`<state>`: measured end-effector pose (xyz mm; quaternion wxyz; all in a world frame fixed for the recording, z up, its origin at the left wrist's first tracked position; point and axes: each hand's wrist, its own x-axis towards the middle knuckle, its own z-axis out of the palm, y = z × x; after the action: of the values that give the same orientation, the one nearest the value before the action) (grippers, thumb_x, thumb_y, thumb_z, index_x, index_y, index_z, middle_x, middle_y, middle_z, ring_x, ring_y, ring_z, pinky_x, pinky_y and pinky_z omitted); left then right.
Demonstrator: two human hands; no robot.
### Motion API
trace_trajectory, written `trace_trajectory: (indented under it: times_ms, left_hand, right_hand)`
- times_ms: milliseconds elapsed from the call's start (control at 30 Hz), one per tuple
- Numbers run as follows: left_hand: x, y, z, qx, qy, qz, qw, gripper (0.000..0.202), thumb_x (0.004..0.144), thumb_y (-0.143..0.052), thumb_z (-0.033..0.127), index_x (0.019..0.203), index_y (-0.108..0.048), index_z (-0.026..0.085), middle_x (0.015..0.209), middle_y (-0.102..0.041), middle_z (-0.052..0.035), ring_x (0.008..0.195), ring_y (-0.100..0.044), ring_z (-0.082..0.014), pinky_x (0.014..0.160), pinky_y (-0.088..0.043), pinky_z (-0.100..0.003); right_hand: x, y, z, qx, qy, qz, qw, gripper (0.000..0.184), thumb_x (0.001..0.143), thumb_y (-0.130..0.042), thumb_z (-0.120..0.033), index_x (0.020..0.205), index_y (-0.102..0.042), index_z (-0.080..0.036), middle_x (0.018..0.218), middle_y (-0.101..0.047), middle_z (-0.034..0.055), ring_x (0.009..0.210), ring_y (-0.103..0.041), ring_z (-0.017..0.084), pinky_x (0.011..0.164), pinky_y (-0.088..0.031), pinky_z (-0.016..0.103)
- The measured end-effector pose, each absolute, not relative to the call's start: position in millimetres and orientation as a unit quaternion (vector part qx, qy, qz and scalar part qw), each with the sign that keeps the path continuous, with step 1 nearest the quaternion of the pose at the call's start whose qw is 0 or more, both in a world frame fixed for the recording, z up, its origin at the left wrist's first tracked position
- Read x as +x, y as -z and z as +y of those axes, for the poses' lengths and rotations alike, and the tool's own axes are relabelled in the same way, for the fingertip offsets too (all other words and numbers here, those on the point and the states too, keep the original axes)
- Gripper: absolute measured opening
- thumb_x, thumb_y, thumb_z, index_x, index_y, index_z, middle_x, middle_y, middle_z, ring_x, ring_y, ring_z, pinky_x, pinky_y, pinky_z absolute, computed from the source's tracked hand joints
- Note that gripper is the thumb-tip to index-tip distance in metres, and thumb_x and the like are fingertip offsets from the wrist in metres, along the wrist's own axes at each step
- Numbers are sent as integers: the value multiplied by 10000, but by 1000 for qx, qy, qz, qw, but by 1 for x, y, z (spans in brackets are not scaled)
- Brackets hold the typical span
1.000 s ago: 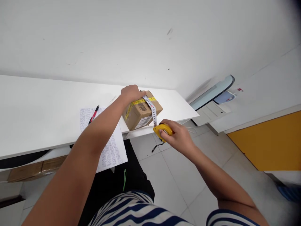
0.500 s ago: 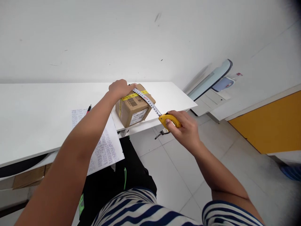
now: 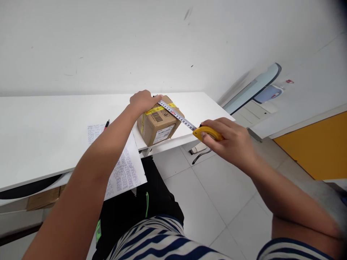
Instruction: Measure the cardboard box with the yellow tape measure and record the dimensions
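A brown cardboard box (image 3: 158, 124) with yellow tape and a white label stands at the front edge of the white table. My left hand (image 3: 142, 102) is at the box's far left top edge, its thumb pressing the end of the measuring blade there; its other fingers are mostly hidden. From that thumb the white blade (image 3: 177, 116) slants over the box top and past its right side. My right hand (image 3: 230, 139) grips the yellow case of the tape measure (image 3: 202, 132), held in the air right of the box.
Handwritten paper (image 3: 126, 169) overhangs the table's front edge, with a dark pen (image 3: 106, 124) near its top, both partly behind my left forearm. The white table (image 3: 40, 133) runs along a wall. Below are floor tiles (image 3: 195, 195) and a black strap (image 3: 200, 156); a yellow panel (image 3: 317, 144) is at right.
My right hand and the tape case have moved right and slightly up, so the blade lies at a flatter slant. My left hand stays at the box edge. The view has shifted a little.
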<state>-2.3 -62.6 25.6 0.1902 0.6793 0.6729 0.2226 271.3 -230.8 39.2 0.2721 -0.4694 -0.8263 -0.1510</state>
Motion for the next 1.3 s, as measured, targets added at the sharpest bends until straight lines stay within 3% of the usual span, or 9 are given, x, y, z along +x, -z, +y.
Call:
trace_trajectory:
  times_ms: [167,300,467,700,900,1000,1100,1300]
  left_hand:
    - [0,-22,-56,675,-255,659,213,570,811,-638,766,807,-685,197,789,-656,-143,1019,-656,-402,847,-473,-450]
    - [-1,-22,-56,682,-245,660,197,599,820,-602,794,831,-693,202,790,-665,-140,987,-657,-376,830,-478,-434]
    - [0,-26,-63,684,-211,674,182,668,878,-496,808,911,-717,178,871,-685,-162,939,-671,-361,823,-469,-438]
    - [-3,-26,-65,680,-226,667,202,810,884,-334,894,953,-734,194,830,-677,-158,996,-671,-364,811,-467,-409]
    - [-5,-23,-61,676,-216,676,200,947,939,-49,843,968,-732,187,940,-712,-179,977,-683,-350,853,-478,-450]
    - [-10,-25,-64,673,-217,680,193,827,953,-203,826,965,-724,184,1000,-725,-185,993,-684,-359,861,-478,-452]
    - [-27,-23,-73,673,-250,667,199,721,924,-362,829,836,-698,197,946,-735,-175,966,-686,-362,834,-475,-436]
    - [-80,18,-93,616,-392,631,261,723,952,-334,830,650,-566,216,770,-716,-106,794,-650,-259,746,-472,-368]
  right_hand:
    - [274,-57,-230,-480,132,-839,219,231,944,-591,-351,1050,-777,-265,942,-776,78,772,-699,230,602,-518,338]
    - [273,-58,-230,-480,144,-836,222,219,941,-590,-342,1033,-776,-270,919,-774,68,750,-693,226,595,-511,338]
    - [273,-57,-230,-472,146,-839,227,213,940,-591,-337,1020,-773,-263,916,-775,68,731,-690,222,588,-510,337]
    - [275,-59,-234,-471,163,-836,230,200,935,-595,-321,1019,-770,-270,937,-776,77,749,-692,232,567,-500,340]
    - [281,-60,-235,-479,184,-826,235,209,916,-594,-309,1020,-771,-270,941,-774,77,753,-700,239,564,-498,341]
    - [284,-60,-238,-482,195,-817,248,209,924,-590,-311,1024,-770,-279,940,-775,77,752,-709,240,559,-502,344]
    - [285,-61,-243,-471,211,-806,289,194,927,-605,-325,996,-772,-254,912,-775,92,734,-714,246,534,-495,348]
    - [289,-68,-251,-422,182,-821,340,156,952,-638,-331,1016,-747,-240,904,-796,88,744,-742,238,570,-557,346]
